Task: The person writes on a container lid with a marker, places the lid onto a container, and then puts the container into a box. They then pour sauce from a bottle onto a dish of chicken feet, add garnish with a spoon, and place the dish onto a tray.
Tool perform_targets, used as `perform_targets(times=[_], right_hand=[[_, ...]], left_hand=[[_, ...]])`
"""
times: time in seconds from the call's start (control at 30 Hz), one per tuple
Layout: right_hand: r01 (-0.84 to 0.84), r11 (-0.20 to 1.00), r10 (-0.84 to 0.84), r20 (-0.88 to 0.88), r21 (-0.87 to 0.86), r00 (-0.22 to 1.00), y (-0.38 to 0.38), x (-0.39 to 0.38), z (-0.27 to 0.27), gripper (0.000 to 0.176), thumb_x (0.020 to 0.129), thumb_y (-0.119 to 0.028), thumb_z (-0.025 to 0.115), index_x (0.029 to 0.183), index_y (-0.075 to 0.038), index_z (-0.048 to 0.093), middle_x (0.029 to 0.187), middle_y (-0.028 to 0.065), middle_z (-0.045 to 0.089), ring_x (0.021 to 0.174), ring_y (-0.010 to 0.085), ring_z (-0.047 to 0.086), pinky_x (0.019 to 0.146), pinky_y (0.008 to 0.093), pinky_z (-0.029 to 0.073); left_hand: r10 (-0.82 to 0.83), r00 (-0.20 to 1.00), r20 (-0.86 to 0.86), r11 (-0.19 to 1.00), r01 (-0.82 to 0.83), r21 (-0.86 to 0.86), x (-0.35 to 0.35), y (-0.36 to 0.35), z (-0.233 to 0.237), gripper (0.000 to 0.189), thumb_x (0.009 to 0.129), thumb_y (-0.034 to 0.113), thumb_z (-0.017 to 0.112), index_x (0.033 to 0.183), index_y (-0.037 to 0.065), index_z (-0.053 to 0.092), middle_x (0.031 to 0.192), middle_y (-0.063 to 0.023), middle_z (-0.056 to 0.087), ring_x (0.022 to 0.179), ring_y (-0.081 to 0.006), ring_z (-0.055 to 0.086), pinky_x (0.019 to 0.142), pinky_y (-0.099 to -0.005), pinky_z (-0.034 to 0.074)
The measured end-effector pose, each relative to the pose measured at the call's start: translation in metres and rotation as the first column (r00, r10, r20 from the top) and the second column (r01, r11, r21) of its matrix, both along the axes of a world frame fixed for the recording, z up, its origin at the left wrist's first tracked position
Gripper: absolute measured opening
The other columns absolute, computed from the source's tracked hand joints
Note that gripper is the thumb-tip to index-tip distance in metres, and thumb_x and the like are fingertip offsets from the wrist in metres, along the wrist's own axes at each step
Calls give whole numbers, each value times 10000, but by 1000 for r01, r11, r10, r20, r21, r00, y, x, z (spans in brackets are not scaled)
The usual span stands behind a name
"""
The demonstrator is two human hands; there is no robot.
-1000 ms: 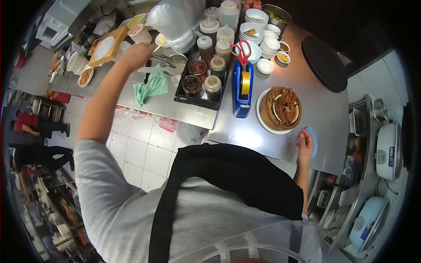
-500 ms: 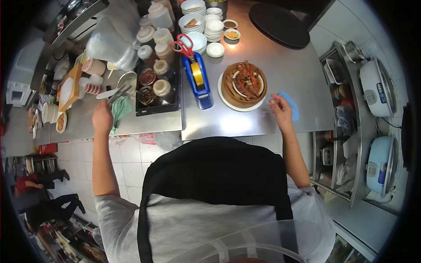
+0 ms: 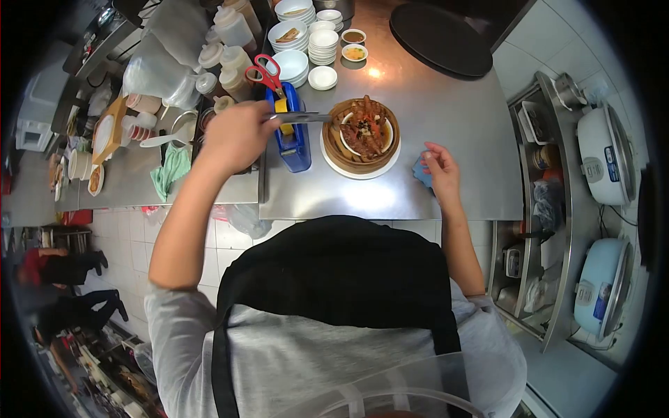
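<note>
My left hand [image 3: 240, 136] is closed around metal tongs [image 3: 296, 118], held level over the blue tape dispenser [image 3: 295, 150]. Their tips reach the left rim of a round bamboo steamer [image 3: 334, 143]. Inside the steamer sits a white bowl [image 3: 385, 143] of reddish-brown braised food [image 3: 367, 125] in sauce. A white plate [image 3: 333, 161] lies under the steamer. To the right of it, my right hand [image 3: 444, 171] hovers with loosely curled, parted fingers over a blue cloth [image 3: 420, 171], which it partly hides.
Red-handled scissors [image 3: 267, 72] stand at the dispenser's far end. Stacked white bowls [image 3: 289, 66] and small sauce dishes [image 3: 355, 53] are behind. A black round tray [image 3: 440, 38] lies back right. Squeeze bottles [image 3: 233, 29] and a green cloth [image 3: 171, 167] are on the left.
My left hand has swung right with the tongs, from beside the green cloth to the steamer's edge. My right hand has shifted over the blue cloth. The whole view has shifted slightly.
</note>
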State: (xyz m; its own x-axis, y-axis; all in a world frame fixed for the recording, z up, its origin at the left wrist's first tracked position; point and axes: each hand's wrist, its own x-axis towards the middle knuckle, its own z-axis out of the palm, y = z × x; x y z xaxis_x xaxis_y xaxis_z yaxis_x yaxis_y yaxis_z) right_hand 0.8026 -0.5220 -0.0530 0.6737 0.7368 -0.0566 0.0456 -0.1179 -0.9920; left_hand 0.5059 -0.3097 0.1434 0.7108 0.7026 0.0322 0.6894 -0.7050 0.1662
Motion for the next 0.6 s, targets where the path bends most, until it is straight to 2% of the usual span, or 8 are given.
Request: perform_targets(times=[0.07, 0.17, 0.27, 0.37, 0.6], right_hand=[[-19, 1000, 19, -11, 16, 1000, 1, 4, -4, 256, 904, -124, 591, 1154, -76, 616, 917, -1, 633, 798, 86, 585, 694, 219, 473], [-47, 998, 49, -33, 43, 998, -1, 10, -4, 255, 910, -132, 591, 1159, -80, 614, 923, 1, 632, 809, 89, 589, 698, 222, 474], [-52, 997, 55, -53, 48, 997, -5, 17, -6, 260, 914, -151, 594, 1166, -88, 613, 935, 2, 626, 825, 93, 595, 707, 225, 472], [-44, 998, 48, -87, 47, 995, -12, 25, -8, 262, 916, -165, 594, 1168, -97, 614, 945, 4, 618, 838, 95, 598, 715, 229, 472], [-60, 995, 68, -102, 84, 992, -17, 34, -9, 312, 914, -160, 591, 1221, -102, 581, 939, 10, 616, 836, 94, 593, 708, 236, 475]], left_hand=[[-30, 997, -67, 999, 31, 17, 34, 14, -23, 254, 868, 293, 598, 952, 59, 651, 905, -160, 665, 834, -348, 633, 727, -457, 492], [40, 947, -318, 999, -43, -4, 75, 21, -27, 281, 871, 346, 588, 957, 95, 682, 912, -137, 678, 888, -314, 651, 751, -427, 518], [4, 935, -354, 999, -20, -43, 91, 23, -35, 282, 871, 354, 591, 958, 106, 694, 914, -132, 684, 897, -301, 659, 751, -420, 526], [36, 942, -335, 999, -38, 1, 98, 28, -49, 246, 857, 335, 599, 912, 115, 691, 840, -108, 680, 853, -296, 652, 741, -422, 513], [10, 933, -359, 999, -21, -27, 105, 33, -61, 228, 853, 322, 600, 924, 124, 688, 851, -110, 682, 857, -297, 654, 735, -423, 513]])
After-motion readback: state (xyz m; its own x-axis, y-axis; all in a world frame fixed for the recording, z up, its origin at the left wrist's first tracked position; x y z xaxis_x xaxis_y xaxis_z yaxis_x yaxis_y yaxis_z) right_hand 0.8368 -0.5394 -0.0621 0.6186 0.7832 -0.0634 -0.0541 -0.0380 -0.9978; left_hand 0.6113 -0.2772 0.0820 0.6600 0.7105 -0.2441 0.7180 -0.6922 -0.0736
